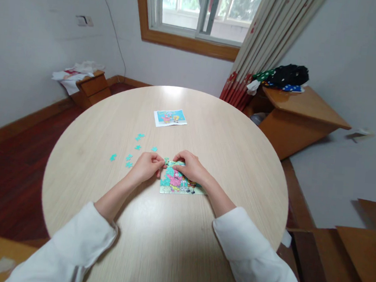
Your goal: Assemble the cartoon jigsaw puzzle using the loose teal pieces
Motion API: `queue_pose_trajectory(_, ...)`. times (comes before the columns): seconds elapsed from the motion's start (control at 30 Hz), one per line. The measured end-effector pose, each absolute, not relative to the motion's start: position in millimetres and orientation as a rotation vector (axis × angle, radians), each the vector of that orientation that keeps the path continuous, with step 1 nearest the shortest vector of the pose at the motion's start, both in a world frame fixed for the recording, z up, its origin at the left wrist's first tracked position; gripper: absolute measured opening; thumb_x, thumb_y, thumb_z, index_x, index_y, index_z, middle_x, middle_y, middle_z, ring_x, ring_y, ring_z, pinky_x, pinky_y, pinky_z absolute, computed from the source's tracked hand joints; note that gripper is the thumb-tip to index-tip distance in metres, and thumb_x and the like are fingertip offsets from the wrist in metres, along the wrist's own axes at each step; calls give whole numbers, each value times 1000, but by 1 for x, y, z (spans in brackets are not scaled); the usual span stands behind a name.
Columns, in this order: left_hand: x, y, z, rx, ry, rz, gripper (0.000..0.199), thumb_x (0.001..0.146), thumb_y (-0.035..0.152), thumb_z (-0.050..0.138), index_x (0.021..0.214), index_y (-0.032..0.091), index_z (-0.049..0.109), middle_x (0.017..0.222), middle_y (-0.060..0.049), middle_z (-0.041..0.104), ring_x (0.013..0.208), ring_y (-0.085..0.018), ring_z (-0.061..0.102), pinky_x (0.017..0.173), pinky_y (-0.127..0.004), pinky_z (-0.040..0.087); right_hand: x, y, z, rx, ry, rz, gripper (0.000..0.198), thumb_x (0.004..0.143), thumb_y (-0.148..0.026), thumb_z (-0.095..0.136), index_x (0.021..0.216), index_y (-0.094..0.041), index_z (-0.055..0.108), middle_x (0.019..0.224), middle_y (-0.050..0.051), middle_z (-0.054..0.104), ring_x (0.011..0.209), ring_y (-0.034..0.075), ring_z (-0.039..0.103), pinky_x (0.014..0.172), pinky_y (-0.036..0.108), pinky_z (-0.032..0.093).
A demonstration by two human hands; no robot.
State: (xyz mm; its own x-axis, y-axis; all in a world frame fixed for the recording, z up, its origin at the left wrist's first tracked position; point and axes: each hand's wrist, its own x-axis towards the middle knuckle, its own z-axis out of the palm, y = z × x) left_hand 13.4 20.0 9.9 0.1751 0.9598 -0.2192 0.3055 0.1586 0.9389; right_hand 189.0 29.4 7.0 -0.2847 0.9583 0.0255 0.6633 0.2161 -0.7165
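A partly assembled jigsaw puzzle (174, 182) lies flat on the table, showing a pink starfish character on a teal background. At its upper left corner my left hand (148, 166) pinches thumb and forefinger together on a puzzle piece (166, 161), mostly covered by the fingertips. My right hand (190, 165) rests over the top edge, with thumb and curled fingers gripping the puzzle there and hiding its upper right part. Left of my hands several loose teal pieces are scattered, among them one piece (154, 149) close to the puzzle and another (113, 157) farthest out.
The round wooden table (235, 136) fills the middle of the view. Beyond the puzzle lies a printed reference picture (170, 118). A wooden cabinet (304, 108) with clothes on top stands at the right, near a curtain (267, 38).
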Motion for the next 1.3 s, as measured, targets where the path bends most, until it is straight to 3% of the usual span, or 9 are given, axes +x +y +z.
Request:
queue_pose_trajectory(0.33, 13, 21, 6, 1358, 1340, 800, 17, 70, 31, 60, 63, 16, 56, 45, 1, 57, 37, -10, 46, 44, -22, 31, 191, 33, 4, -1407, -1895, 994, 13, 64, -16, 71, 77, -16, 67, 74, 0, 65, 72, 13, 56, 72, 27, 42)
queue_pose_trajectory(0.57, 16, 16, 11, 1675, 1373, 904, 13, 73, 28, 55, 66, 17, 57, 64, -3, 63, 62, -16, 57, 58, -26, 39, 191, 35, 1, -1407, -1868, 1005, 13, 63, -17, 71, 75, -16, 68, 74, 2, 67, 72, 13, 57, 71, 27, 44)
queue_pose_trajectory(1.0, 20, 1, 30, 1973, 1461, 619, 12, 77, 19, 49, 68, 19, 57, 62, -4, 61, 60, -17, 52, 57, -27, 32, 191, 40, -2, -1252, -1561, 1302, 9, 62, -20, 70, 67, -15, 64, 61, -1, 62, 59, 10, 55, 58, 23, 44)
queue_pose_trajectory(1.3, 18, 0, 22, 1977, 1416, 742, 12, 77, 19, 51, 68, 20, 59, 68, -5, 61, 62, -18, 51, 61, -29, 34, 192, 39, 4, -1227, -1492, 1308, 15, 66, -22, 66, 79, -15, 68, 70, 1, 65, 65, 11, 55, 64, 26, 45)
